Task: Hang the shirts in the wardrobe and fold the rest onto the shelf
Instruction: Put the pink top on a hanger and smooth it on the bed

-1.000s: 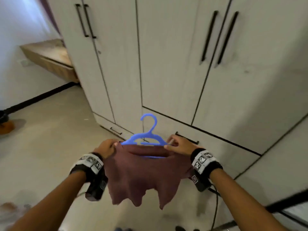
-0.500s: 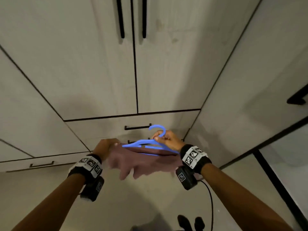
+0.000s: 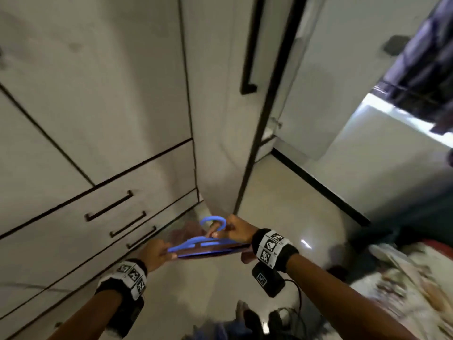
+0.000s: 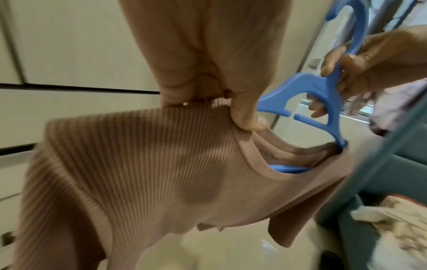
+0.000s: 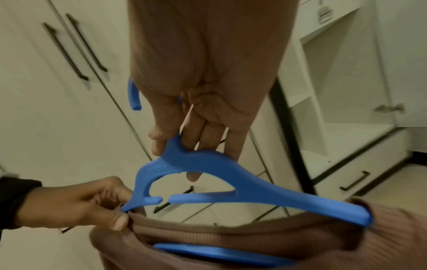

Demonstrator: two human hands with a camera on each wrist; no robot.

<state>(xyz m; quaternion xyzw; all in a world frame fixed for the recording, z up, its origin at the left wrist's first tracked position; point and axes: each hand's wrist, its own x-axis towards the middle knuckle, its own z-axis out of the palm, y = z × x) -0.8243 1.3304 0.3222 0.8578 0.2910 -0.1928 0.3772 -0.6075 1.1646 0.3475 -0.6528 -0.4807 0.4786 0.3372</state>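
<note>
The right hand [image 5: 198, 117] grips the neck of the blue plastic hanger [image 5: 231, 184]; the left hand [image 4: 208, 73] pinches the ribbed brown shirt [image 4: 150, 173] at its shoulder, apparently before the wardrobe [image 3: 98, 106].

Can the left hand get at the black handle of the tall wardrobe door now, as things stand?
Probably not yet. The left hand pinches the shirt at the blue hanger; the black handle is high above and beyond the right hand.

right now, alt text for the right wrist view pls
The right hand grips the neck of a blue hanger whose arms sit inside the collar of a ribbed brown shirt. The left hand pinches the collar at the hanger's end, pale wardrobe doors behind.
</note>
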